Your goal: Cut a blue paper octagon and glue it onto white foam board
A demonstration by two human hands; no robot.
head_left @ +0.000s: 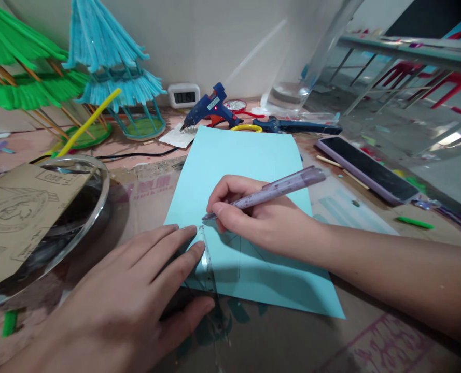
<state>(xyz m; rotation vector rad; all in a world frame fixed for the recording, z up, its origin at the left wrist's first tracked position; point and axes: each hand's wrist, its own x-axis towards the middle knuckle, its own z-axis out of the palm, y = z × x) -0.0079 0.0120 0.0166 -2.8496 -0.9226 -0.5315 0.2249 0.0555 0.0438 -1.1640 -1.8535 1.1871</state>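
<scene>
A light blue sheet of paper [249, 171] lies on the worktable in front of me. My right hand [253, 212] grips a translucent purple pen [277, 189] with its tip down on the paper beside a clear plastic ruler [209, 269]. My left hand [137, 295] lies flat, fingers spread, pressing the ruler against the paper's lower left edge. Faint drawn lines show on the paper under my right hand.
A metal bowl [94, 207] with a cardboard piece [16, 217] stands at left. Green [24, 77] and blue [113, 67] paper umbrellas stand behind. A blue glue gun [210, 109], scissors [292, 125], a small clock [183, 96] and a phone [366, 168] lie further back.
</scene>
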